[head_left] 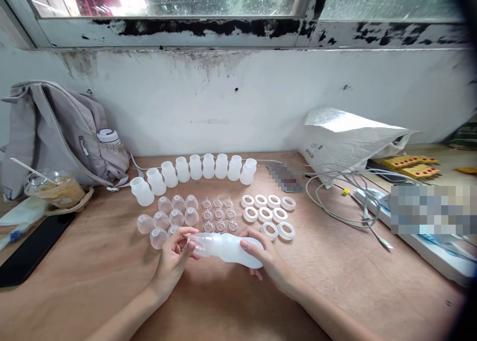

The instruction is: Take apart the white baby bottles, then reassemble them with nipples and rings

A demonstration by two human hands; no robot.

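We pinch the bottle's clear cap end with our left hand; our right hand grips the white bottle. White rings sit to the right.

we see both our forearms reach in from the bottom edge, wrists bare. our left hand, at lower centre-left, and our right hand, right of centre, face each other, fingers curled in a grip, thumbs on the near side.
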